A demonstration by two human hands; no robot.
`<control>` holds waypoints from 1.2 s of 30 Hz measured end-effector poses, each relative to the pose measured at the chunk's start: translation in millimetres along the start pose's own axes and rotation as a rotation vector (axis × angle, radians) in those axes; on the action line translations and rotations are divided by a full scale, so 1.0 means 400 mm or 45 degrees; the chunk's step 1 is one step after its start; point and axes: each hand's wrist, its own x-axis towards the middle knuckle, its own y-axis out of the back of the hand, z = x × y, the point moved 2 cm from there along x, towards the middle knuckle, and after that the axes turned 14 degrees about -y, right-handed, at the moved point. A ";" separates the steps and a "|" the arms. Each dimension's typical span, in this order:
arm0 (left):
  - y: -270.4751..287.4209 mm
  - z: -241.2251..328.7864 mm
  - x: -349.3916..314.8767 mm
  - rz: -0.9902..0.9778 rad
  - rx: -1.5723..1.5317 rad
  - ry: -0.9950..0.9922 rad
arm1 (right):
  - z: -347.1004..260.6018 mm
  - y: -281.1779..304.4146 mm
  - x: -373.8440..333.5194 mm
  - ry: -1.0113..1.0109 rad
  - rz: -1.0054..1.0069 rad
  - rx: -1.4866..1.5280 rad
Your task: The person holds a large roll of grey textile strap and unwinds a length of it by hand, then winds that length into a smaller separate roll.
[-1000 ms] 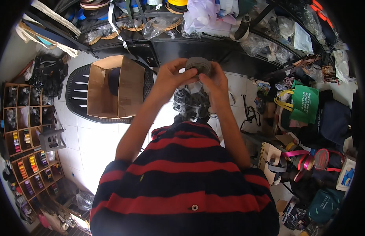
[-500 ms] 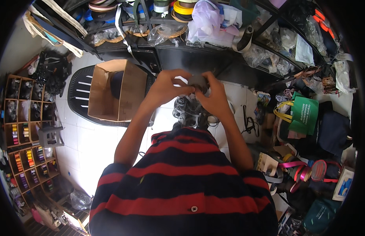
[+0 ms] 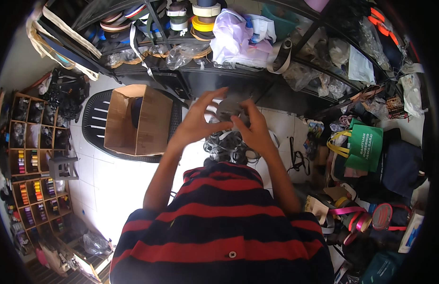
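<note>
A dark grey roll of strap (image 3: pixel 227 110) is between my hands, above a heap of loose grey and black straps (image 3: pixel 224 146) on the floor. My right hand (image 3: pixel 253 127) has its thumb and fingers on the roll's right side. At the roll's left, my left hand (image 3: pixel 200 121) is spread, the forefinger reaching past the far edge and the thumb near the close edge. A bright gap shows between that thumb and the fingers. Whether the left fingertips touch the roll is hard to see.
A cardboard box (image 3: pixel 155 124) sits on a black slatted chair (image 3: pixel 94 118) at the left. Shelves of ribbon rolls (image 3: pixel 203 23) and plastic bags run along the back. Bags, among them a green one (image 3: pixel 366 144), crowd the right. A compartment rack (image 3: pixel 32 163) of thread spools stands far left.
My left hand has loosened from a pinch at the roll, its fingers now wider apart. Both hands and the roll sit slightly lower in view, and the head view has shifted a little.
</note>
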 end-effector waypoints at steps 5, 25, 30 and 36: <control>-0.018 0.050 0.116 -0.762 0.497 -0.197 | -0.026 0.108 0.023 0.220 -0.183 -0.431; -0.017 0.356 0.199 -0.652 1.080 -0.306 | 0.477 0.593 0.206 -0.293 0.668 0.190; -0.053 0.340 0.193 -0.645 0.941 -0.256 | -0.012 0.263 0.123 0.272 -0.653 0.583; -0.062 0.279 0.148 0.255 0.245 0.120 | -0.019 0.124 0.118 -0.004 -1.130 1.334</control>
